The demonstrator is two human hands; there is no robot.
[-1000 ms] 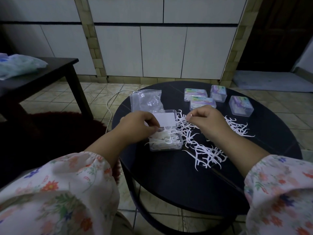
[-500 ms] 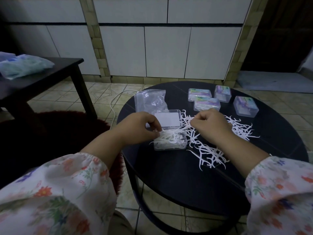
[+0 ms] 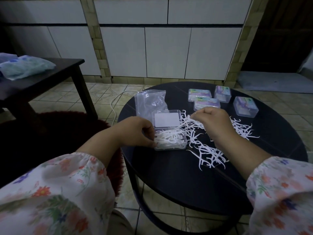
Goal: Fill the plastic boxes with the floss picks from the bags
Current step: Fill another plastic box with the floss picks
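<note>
An open clear plastic box (image 3: 169, 141) half full of white floss picks sits on the round black table (image 3: 186, 180), its lid (image 3: 166, 119) flipped back. My left hand (image 3: 137, 132) rests against the box's left side, fingers curled on the picks at its edge. A loose pile of floss picks (image 3: 208, 151) spreads to the right of the box. My right hand (image 3: 215, 122) hovers over the pile, fingertips pinched on picks. An empty clear bag (image 3: 150, 102) lies behind the box.
Several closed, labelled plastic boxes (image 3: 246, 106) stand at the table's far right. A dark side table (image 3: 50, 73) with blue bags (image 3: 25, 67) is on the left, a dark red rug (image 3: 59, 133) below it. A white cable (image 3: 116, 99) runs over the tiled floor.
My right hand has lifted slightly from the pile with pinched picks. My left hand has slid down along the box's left side. The view has shifted a little.
</note>
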